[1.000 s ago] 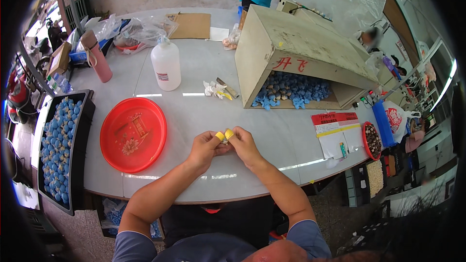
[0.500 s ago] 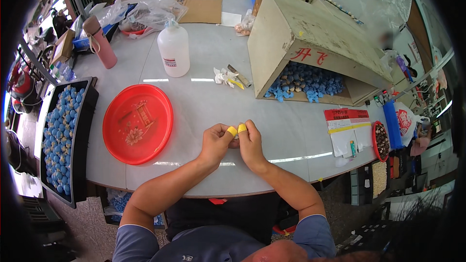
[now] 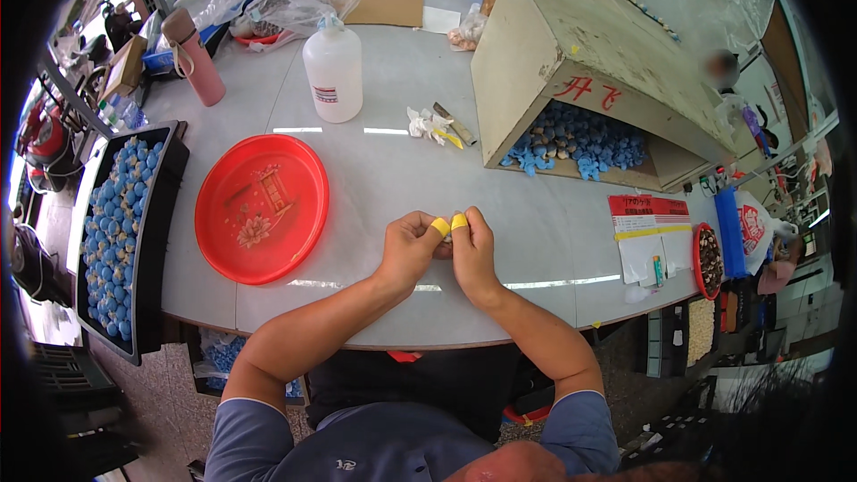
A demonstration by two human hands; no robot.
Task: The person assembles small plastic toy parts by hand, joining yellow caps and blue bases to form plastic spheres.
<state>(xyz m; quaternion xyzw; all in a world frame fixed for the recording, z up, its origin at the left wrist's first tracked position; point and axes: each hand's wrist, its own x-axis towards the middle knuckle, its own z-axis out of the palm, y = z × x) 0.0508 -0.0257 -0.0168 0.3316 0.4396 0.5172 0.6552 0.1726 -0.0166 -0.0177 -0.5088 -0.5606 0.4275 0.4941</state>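
Over the near middle of the table, my left hand (image 3: pixel 408 250) and my right hand (image 3: pixel 475 257) meet, thumbs side by side on top. Each thumb is wrapped in yellow tape. The fingers of both are closed in a pinch around something small and pale, mostly hidden between them. What it is I cannot make out. To the left of my hands lies a round red plastic tray (image 3: pixel 308 214) with a printed flower pattern. Beyond it stands a white plastic bottle (image 3: pixel 334 76).
At far left, a black bin (image 3: pixel 153 241) holds many blue-and-cream balls. A beige box (image 3: pixel 616 49) at right has blue pieces (image 3: pixel 580 145) inside its open front. Crumpled tissue (image 3: pixel 427 125), a pink flask (image 3: pixel 201 67), papers (image 3: pixel 638 254) and a red bowl (image 3: pixel 708 259) lie around.
The whole view has shifted a little, so the table things appear higher and further right. Both hands stay pinched together, their thumbs slightly further apart.
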